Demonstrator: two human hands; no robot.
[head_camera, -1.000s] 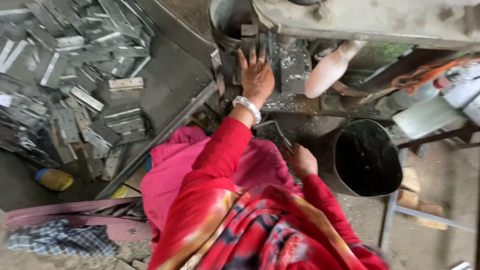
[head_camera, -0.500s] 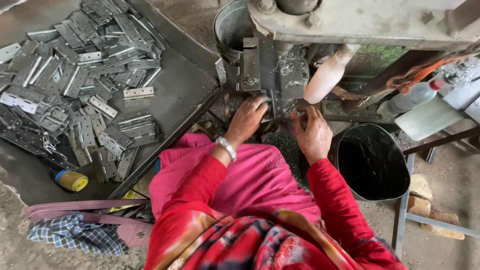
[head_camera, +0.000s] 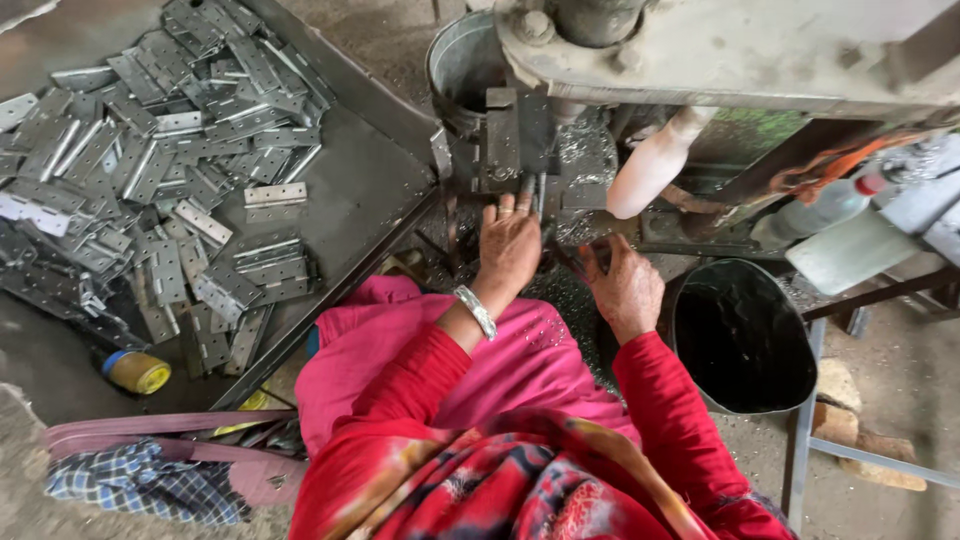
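My left hand (head_camera: 510, 245), with a silver bangle at the wrist, reaches up to the dark die block (head_camera: 505, 140) of a grey press machine (head_camera: 740, 50). Its fingers lie close together around a thin metal strip (head_camera: 535, 192) that sticks out past the fingertips. My right hand (head_camera: 625, 285) rests curled just to the right, on the machine bed strewn with shiny metal chips (head_camera: 585, 150). What its fingers hold is hidden. Both arms wear red sleeves over a pink lap.
A large pile of flat grey hinge plates (head_camera: 150, 180) covers a metal tray (head_camera: 360, 200) on the left. Behind the die stands a steel bucket (head_camera: 460, 65), and a black bucket (head_camera: 740, 335) at the right. A white handle (head_camera: 650, 165) hangs from the press. A yellow-capped jar (head_camera: 138, 372) lies near a checked cloth (head_camera: 140, 480).
My right hand has risen from my lap to the machine bed. My left hand dropped from the die, then reached back up to it with the strip.
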